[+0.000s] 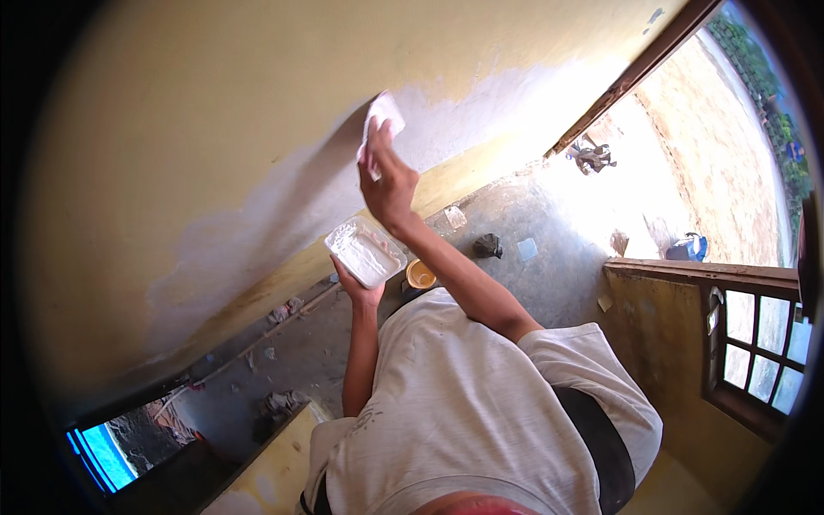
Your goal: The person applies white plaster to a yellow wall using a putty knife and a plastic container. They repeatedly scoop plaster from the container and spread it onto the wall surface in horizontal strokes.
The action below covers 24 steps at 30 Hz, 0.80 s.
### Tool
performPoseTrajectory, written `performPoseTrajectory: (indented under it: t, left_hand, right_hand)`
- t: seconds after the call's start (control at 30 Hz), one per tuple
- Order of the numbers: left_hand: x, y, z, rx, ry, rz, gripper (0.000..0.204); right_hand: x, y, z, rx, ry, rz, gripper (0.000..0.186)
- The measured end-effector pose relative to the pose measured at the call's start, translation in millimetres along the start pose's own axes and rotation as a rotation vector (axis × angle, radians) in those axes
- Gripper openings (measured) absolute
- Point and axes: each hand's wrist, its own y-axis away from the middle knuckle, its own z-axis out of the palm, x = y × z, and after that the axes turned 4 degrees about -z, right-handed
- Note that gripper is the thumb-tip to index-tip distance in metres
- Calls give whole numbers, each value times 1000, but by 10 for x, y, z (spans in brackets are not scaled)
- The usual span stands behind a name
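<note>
White paste (362, 254) sits handy: left hand (367, 292) cups its clear tub (394, 267) low, likely for reach; right hand (390, 184) grips a pale pad (387, 110) at the wall (215, 129).

Grey floor (545, 287) (partly sunlit), 1 gridded window (752, 351)

A dark bundle (488, 246) lies near a pale blue square (527, 249).
</note>
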Motion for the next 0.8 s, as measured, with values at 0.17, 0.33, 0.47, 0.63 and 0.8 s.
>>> performPoseTrajectory:
  t: [0.17,0.33,0.47,0.63,0.8]
  left_hand:
    - [-180,43,204,-52,-60,8,79]
    - [-314,138,101,25,6,30,63]
    - [-459,276,204,112,84,-11,60]
    - [-662,213,35,68,55,29,70]
    - [-790,150,27,115,-23,123,74]
  right_hand:
    - [22,574,-397,-597,-232,-168,70]
    - [970,-315,-1110,63,11,-11,51]
    - [1442,-1259,-1458,275,172,159,50]
    - [836,-591,-602,147,-24,-126,63]
    - [443,151,-544,-478,-319,-54,68]
